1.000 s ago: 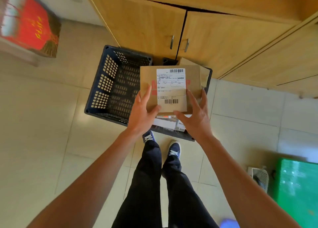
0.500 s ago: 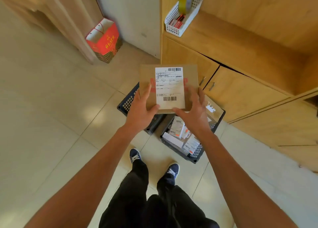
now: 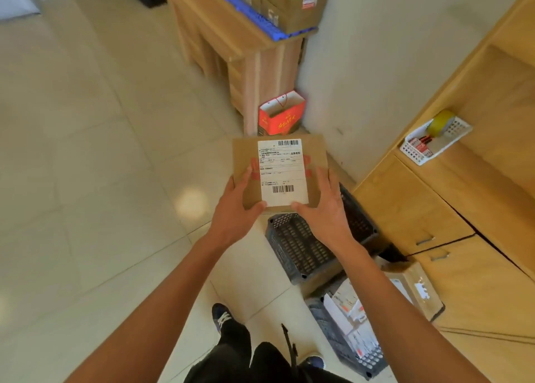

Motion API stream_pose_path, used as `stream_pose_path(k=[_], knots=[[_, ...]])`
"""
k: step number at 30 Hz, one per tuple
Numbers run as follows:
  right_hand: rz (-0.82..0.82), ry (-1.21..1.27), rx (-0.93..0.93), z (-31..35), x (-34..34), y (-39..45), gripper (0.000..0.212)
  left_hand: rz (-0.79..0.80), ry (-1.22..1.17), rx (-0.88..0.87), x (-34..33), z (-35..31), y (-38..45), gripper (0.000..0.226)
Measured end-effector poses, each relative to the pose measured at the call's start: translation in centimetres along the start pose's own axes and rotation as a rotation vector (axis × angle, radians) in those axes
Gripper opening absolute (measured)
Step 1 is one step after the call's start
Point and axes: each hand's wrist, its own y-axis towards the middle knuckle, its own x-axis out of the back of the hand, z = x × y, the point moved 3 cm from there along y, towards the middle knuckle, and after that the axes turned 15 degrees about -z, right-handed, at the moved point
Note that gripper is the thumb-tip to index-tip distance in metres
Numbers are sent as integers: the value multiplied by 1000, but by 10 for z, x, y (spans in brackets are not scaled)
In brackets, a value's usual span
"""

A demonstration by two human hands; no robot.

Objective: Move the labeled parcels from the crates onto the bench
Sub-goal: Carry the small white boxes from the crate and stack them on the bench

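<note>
While both hands grip: barcode-labelled parcel (image 3: 279, 172).

We see a bright, warm-toned indoor scene, evenly lit. A soft round glare spot (image 3: 190, 206) sits on the glossy floor tiles (image 3: 86, 151), and the far upper left corner washes out pale. Shadows are faint and diffuse — only a dim one under the nearer crate (image 3: 304, 252). The parcel's white label (image 3: 282, 172) is fairly sharp, its barcodes readable as bars though the small print is not. Toward the top, the bench (image 3: 220, 32) and the boxes on it are smeared by motion blur. The wide lens bends straight lines at the edges — the cabinet (image 3: 434, 209) front leans and the forearms stretch long toward the bottom corners
</note>
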Motion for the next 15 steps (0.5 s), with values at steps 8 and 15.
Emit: stream_pose_path(k=[8,15], knots=[[-9,52,200,125,-102,49,95,-207,-53,-7,125,45,84,93],[25,46,334,174,-155,94,80,-363,-100,27,183,72,130,95]])
